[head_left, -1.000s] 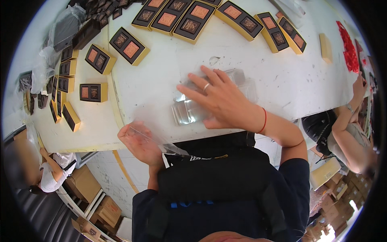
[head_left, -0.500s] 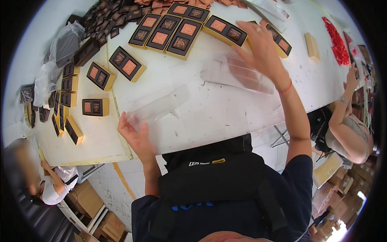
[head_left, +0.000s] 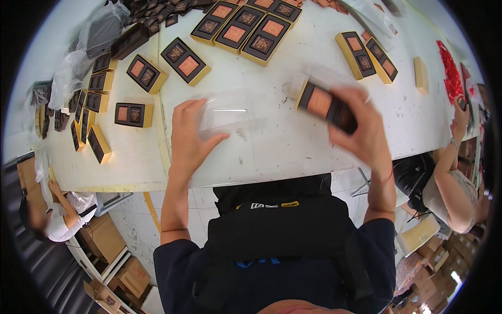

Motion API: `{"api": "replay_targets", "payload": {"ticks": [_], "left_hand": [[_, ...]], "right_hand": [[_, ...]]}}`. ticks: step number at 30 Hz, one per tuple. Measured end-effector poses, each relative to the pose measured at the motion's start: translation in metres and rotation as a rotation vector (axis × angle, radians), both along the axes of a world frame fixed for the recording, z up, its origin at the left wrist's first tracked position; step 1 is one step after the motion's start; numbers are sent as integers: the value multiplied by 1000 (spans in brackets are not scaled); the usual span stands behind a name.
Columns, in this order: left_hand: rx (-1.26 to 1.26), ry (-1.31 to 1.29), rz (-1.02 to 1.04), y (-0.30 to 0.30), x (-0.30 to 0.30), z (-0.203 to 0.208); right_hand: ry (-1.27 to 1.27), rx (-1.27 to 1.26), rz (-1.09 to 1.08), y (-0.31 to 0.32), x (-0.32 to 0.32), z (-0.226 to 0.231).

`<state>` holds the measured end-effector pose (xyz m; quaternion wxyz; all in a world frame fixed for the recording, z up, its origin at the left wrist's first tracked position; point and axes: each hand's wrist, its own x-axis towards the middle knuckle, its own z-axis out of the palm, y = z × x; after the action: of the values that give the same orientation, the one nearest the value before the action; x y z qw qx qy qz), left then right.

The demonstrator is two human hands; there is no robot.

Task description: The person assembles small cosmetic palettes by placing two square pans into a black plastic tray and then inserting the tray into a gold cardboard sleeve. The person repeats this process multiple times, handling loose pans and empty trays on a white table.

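My right hand (head_left: 364,128) grips a small gold-sided box (head_left: 320,101) by one end, above the table. Its dark insert shows an orange square piece, while the other end is covered by my fingers and blurred. My left hand (head_left: 191,133) has thumb and fingers around the left end of a clear plastic sleeve (head_left: 235,112), whose far edges are hard to make out. Another clear plastic piece (head_left: 332,76) lies just behind the held box, partly hidden by it.
Similar filled boxes stand grouped at the far middle (head_left: 243,31), with a pair at right (head_left: 361,57) and more at left (head_left: 134,115). Dark squares (head_left: 157,13) are heaped behind. A red bundle (head_left: 448,73) lies far right. Other people work at both sides.
My right hand has taken a box from the far row and brought it nearer. My left hand has moved forward around the sleeve, which now lies more level. The view has shifted.
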<state>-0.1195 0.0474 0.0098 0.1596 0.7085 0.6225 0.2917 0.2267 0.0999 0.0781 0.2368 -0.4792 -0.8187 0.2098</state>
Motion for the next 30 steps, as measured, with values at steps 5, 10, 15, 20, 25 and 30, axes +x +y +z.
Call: {"api": "replay_targets", "payload": {"ticks": [5, 10, 15, 20, 25, 30], "left_hand": [[-95, -224, 0, -11, -4, -4], [-43, -188, -107, -14, -1, -2], [-76, -235, -167, -15, 0, -4], [-67, -171, -181, -17, 7, -3], [-82, -181, -173, -22, 14, -5], [-155, -306, -31, -27, 21, -7]], "right_hand": [[119, -301, 67, -41, 2, -28], [334, -393, 318, -25, -3, -43], [407, -373, 263, -18, -9, -43], [482, -422, -35, -33, -6, -60], [638, -343, -202, -53, -13, -61], [551, -140, -310, -70, -16, -64]]}}
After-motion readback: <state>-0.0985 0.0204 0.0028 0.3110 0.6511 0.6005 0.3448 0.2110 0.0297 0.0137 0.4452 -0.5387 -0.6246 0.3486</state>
